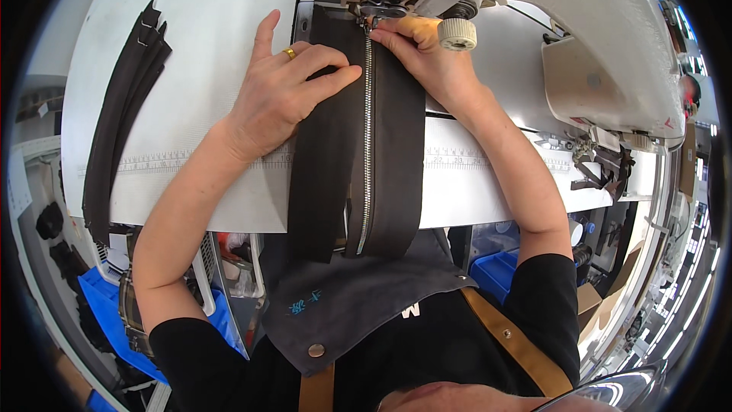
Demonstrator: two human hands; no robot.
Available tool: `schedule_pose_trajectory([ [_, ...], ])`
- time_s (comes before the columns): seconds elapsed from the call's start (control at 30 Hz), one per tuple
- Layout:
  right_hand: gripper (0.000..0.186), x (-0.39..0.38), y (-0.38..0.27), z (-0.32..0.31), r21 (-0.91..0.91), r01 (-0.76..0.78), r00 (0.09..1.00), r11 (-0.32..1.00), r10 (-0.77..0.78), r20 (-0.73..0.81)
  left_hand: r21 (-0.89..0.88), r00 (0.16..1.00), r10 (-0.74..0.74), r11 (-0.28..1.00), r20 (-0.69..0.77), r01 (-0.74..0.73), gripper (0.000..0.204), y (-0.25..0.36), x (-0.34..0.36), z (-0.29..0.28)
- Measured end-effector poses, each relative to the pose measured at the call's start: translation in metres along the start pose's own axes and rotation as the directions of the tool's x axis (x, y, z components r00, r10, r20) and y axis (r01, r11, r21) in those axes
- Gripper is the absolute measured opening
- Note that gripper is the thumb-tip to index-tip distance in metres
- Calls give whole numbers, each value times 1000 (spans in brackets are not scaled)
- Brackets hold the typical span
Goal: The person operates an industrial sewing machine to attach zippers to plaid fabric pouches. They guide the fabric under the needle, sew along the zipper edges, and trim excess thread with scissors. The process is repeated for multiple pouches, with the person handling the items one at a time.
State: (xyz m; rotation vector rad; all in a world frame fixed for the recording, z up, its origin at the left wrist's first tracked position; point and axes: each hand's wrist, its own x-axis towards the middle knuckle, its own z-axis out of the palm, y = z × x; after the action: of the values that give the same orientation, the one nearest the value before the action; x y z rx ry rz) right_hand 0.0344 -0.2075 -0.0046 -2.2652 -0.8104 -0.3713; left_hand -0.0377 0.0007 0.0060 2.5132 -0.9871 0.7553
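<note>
White and broad, the table (191, 53) in front of you carries a printed ruler scale (450, 159) across its near part, with the sewing machine (526, 0) over its far right side. A bundle of dark strips (122, 122) lies well apart at your left, and small scraps (591, 172) sit at the right edge. The zipper (368, 130), metal teeth up, runs from the machine's presser foot (374, 23) toward you, between a left dark band (324, 160) and a right dark band (396, 160); their near ends hang past the table's front edge.

Your hands are apart from each other. Your left hand (286, 91) rests over the left band, thumb and forefinger tips brought close together beside the teeth; whether they grip anything, you cannot tell from here. Your right hand (438, 61) has its fingertips at the zipper's far end, just beside the foot; pinch or press is equally unclear.

You seem to be lining up the zipper for stitching under the foot. The next move likely calls for both layers flat, the teeth straight and your fingertips clear of the needle.
</note>
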Motion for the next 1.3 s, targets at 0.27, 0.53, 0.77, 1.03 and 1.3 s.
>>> schedule_pose_trajectory([
  [0.27, 14, -1, -1, -1, 1, 11, 1000, 1000, -11, -23, -50, 985, -95, 993, 147, 103, 34, 4, -3, -5],
  [0.53, 15, -1, 5, 2, -6, 25, 1000, 1000, -25, -16, -105, 971, -155, 979, 182, 176, 35, 5, -3, -6],
  [0.77, 23, -1, 9, 5, 6, 0, 999, 1000, 0, -37, -114, 977, -124, 983, 174, 145, 38, 0, -2, -4],
  [1.03, 20, 5, 5, -6, -57, -176, 963, 983, 184, 200, -69, 979, -134, 987, 152, 146, 46, -8, 0, 1],
  [1.3, 20, 1, 21, -5, -331, 118, 990, 936, -84, 116, -77, 985, -104, 990, 136, 115, 46, -22, 5, 7],
])
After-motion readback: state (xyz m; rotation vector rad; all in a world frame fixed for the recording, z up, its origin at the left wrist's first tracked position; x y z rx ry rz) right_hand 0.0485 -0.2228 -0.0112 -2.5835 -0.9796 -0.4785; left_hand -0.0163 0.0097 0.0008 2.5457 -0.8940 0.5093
